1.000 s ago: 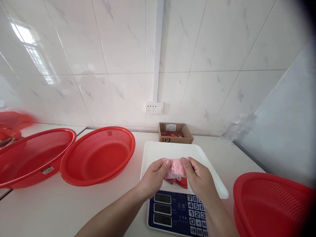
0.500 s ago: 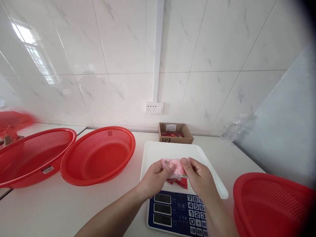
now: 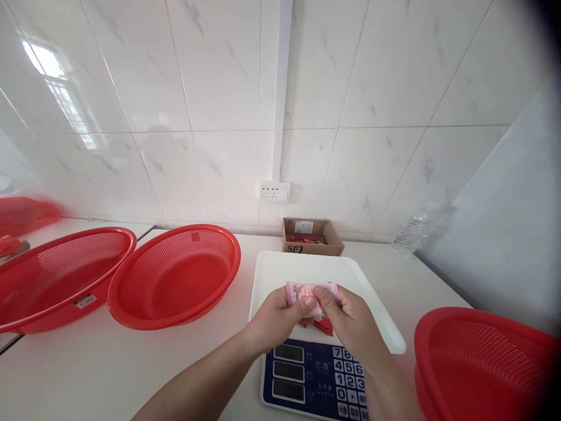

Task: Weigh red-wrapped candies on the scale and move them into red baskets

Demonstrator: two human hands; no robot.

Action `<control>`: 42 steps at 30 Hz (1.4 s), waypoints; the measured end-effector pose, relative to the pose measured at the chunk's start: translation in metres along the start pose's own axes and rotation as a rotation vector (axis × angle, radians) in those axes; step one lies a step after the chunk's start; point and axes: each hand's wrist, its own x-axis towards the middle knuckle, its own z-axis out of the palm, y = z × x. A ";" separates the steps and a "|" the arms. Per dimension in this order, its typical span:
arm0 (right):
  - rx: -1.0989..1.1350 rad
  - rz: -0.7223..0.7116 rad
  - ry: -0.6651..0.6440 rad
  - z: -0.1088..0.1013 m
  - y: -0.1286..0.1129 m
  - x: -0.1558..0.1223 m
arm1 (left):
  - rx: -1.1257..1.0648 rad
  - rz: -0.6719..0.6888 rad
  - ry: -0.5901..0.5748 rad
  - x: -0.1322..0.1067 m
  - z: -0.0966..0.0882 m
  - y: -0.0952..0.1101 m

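Observation:
A small pink plastic packet (image 3: pixel 305 290) is held between both hands above a digital weighing scale (image 3: pixel 319 374). My left hand (image 3: pixel 276 318) grips the packet's left side, thumb pressed on its front. On the other side my right hand (image 3: pixel 350 313) is closed round it, with its thumb close to the left one. What the packet contains I cannot make out. Beneath the hands, red packets (image 3: pixel 323 325) lie on the white scale pan (image 3: pixel 302 266), partly hidden. The scale's displays look dark.
Red perforated baskets stand left (image 3: pixel 175 275), far left (image 3: pixel 65 280) and right (image 3: pixel 486 362). Behind the scale is a cardboard box (image 3: pixel 313 248) with red packets inside. A clear plastic bottle (image 3: pixel 412 234) is near the tiled wall. Red plastic (image 3: pixel 26 213) lies at the far left.
My right thumb has shifted left and inward across the packet, nearer to the left thumb. The packet stays in both hands above the scale. At the far left, a blurred hand is less visible.

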 end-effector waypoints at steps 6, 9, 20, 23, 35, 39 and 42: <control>0.043 0.039 -0.024 0.001 0.004 0.001 | -0.020 0.010 0.028 0.000 -0.001 -0.002; 0.065 0.042 -0.071 0.000 0.005 0.001 | -0.020 0.058 0.032 -0.001 -0.001 -0.002; 0.054 -0.023 -0.126 -0.003 -0.001 -0.001 | -0.053 0.115 0.030 0.000 0.001 -0.008; 0.063 -0.042 -0.131 -0.003 -0.001 -0.002 | -0.062 0.129 0.035 0.000 0.002 -0.007; 0.055 -0.011 -0.091 -0.002 0.000 -0.002 | -0.074 0.072 0.065 -0.001 0.002 -0.002; 0.062 0.010 -0.081 -0.003 0.001 -0.001 | -0.011 0.066 0.142 -0.002 0.001 0.000; 0.067 0.032 -0.097 -0.004 -0.001 0.000 | 0.012 0.055 0.198 -0.003 0.000 0.004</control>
